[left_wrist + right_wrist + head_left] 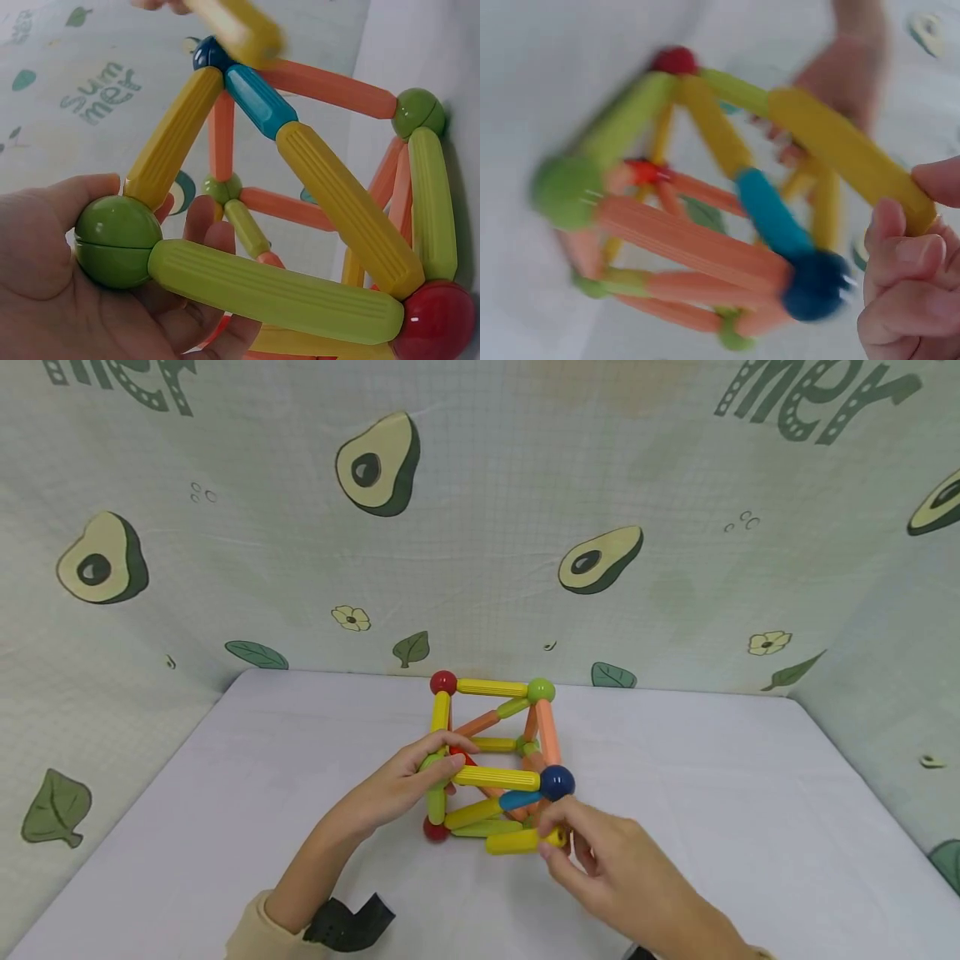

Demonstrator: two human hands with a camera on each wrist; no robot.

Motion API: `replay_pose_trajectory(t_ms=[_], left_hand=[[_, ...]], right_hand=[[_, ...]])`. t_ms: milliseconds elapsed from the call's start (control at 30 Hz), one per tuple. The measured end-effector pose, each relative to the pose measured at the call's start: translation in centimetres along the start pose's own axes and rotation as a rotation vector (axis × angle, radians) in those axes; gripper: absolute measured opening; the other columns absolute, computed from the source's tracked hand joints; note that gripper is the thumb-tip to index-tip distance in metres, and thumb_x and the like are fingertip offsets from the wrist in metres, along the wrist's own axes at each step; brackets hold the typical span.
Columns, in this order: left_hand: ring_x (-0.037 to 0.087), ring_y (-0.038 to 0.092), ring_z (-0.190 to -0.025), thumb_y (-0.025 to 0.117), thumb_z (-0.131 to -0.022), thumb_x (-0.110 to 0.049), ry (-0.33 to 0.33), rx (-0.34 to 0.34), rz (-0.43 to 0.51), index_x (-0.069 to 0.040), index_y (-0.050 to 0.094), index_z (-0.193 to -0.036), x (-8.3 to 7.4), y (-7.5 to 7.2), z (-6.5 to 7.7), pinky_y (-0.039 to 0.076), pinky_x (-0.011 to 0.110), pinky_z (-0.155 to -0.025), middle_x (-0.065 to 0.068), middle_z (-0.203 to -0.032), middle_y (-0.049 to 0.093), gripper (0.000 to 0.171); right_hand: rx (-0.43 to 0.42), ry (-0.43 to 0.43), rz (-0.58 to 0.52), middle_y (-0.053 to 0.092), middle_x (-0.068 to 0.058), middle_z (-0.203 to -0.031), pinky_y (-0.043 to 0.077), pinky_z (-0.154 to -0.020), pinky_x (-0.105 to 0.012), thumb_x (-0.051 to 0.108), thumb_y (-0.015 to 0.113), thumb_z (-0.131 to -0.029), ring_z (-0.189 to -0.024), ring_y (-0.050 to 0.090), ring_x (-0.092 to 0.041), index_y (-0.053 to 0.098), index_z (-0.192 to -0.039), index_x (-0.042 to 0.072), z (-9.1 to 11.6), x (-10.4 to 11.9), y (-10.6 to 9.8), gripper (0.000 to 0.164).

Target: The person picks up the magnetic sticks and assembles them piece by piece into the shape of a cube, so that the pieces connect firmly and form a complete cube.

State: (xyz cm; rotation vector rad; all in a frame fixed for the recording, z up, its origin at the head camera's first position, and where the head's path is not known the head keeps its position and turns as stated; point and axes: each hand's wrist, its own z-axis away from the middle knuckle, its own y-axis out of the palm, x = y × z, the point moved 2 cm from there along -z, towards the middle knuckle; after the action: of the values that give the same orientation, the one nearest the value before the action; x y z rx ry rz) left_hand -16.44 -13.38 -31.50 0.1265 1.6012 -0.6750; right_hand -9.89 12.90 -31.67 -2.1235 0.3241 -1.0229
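Observation:
A cube-like frame of coloured magnetic rods and balls stands at mid-table, its front face crossed by a diagonal of a blue rod (260,101) and a yellow one. My left hand (390,785) holds the green ball (116,244) at the upper front left corner, thumb along its top and fingers behind. Between thumb and fingertips, my right hand (615,864) pinches one end of a loose yellow rod (840,146). That rod lies in front of the frame, below the dark blue ball (557,783). A red ball (437,830) forms the lower front left corner.
The white tabletop (712,777) spreads to both sides of the frame. Behind it rises a cloth backdrop (480,543) printed with avocados and leaves. A black strap (348,925) circles the left wrist.

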Motion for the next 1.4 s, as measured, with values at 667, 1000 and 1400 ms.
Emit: replay_pose_trajectory(t_ms=[667, 1000, 1400], left_hand=[[0.025, 0.06, -0.112, 0.038, -0.116, -0.038, -0.126, 0.047, 0.086, -0.008, 0.046, -0.146, 0.0, -0.7, 0.4, 0.037, 0.063, -0.113, 0.014, -0.12, 0.063, 0.043], [0.035, 0.06, -0.099, 0.051, -0.113, -0.031, -0.037, -0.014, 0.052, 0.001, 0.055, -0.125, -0.2, 0.1, 0.2, 0.048, 0.04, -0.091, 0.017, -0.104, 0.061, 0.034], [0.035, 0.059, -0.097, 0.051, -0.114, -0.029, -0.018, -0.015, 0.053, -0.001, 0.056, -0.122, -0.1, 0.0, 0.1, 0.048, 0.038, -0.088, 0.017, -0.102, 0.061, 0.03]], right_hand=[[-0.017, 0.278, -0.26, 0.065, -0.01, -0.101, 0.052, -0.071, -0.026, 0.009, 0.057, -0.109, -0.083, 0.057, -0.021, 0.063, -0.129, 0.001, -8.6, 1.4, -1.2, 0.022], [-0.065, 0.268, -0.109, 0.066, -0.009, -0.106, 0.051, -0.08, -0.035, 0.016, 0.061, -0.108, -0.097, 0.058, -0.024, 0.062, -0.142, 0.006, -9.2, 1.7, -0.8, 0.035], [0.552, 0.147, 0.068, 0.072, 0.002, -0.117, 0.061, -0.088, -0.032, 0.02, 0.066, -0.107, -0.102, 0.067, -0.009, 0.074, -0.123, 0.009, -3.2, 1.1, 1.5, 0.022]])
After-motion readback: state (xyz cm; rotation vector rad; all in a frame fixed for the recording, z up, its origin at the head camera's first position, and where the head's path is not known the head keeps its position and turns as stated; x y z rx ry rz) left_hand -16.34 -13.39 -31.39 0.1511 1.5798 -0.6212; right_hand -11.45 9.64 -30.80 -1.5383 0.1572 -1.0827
